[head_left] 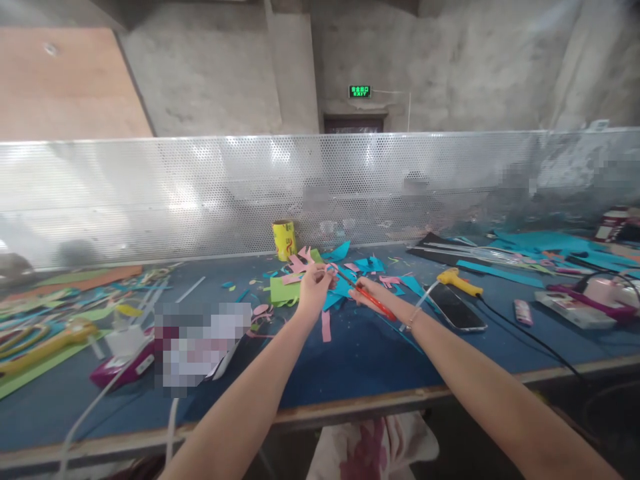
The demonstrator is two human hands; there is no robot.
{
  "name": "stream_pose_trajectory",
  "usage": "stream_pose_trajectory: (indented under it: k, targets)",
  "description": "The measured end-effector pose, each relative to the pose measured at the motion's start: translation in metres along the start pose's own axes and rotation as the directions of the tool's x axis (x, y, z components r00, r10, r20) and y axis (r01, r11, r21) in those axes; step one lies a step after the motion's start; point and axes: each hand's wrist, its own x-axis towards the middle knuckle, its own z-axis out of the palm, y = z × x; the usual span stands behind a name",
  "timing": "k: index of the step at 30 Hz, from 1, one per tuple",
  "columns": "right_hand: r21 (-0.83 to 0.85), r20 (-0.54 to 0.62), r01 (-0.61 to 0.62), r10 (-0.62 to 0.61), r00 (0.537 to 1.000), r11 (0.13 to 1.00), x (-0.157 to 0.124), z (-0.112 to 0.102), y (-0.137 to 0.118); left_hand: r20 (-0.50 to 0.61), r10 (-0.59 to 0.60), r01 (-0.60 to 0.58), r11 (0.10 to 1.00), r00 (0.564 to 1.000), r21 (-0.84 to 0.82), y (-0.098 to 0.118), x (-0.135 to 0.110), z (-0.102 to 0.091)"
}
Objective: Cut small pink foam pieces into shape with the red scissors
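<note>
- Holding red scissors (381,307) in the right hand (371,295), fingers closed round the handle; blades point toward the left hand (316,285).
- Left fingers bunched close to the tip; a paper bit may be pinched there, too blurred to tell.
- Risk: nicked left fingertip, since the tip sits so near it.
- Risk: wrong piece cut or mixed in, caused by loose scraps crowding right under both hands.
- Scissors' look: slim, glossy red handle, darker toward the tip; held aslant above the blue tabletop (345,370), mid-table. Blade opening unclear.
- Around: blue paper (370,264), green paper (284,292), pink strip (327,327).
- Right of the right hand: yellow glue gun (461,283) near a dark-screened phone (457,308). Risk: forearm snags the black cord (525,339), dragging the gun.
- Farther back: yellow cylinder (284,241) by the perforated metal screen (225,193).
</note>
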Motion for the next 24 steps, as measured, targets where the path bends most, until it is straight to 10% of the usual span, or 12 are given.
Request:
stream_pose_trajectory:
  k: [24]
  targets:
    - [0.098, 0.191, -0.025, 0.006, 0.982, 0.995, -0.015, -0.011, -0.029, 0.035, 0.033, -0.032, 0.999, 0.999, -0.027, 0.009, -0.003, 0.001]
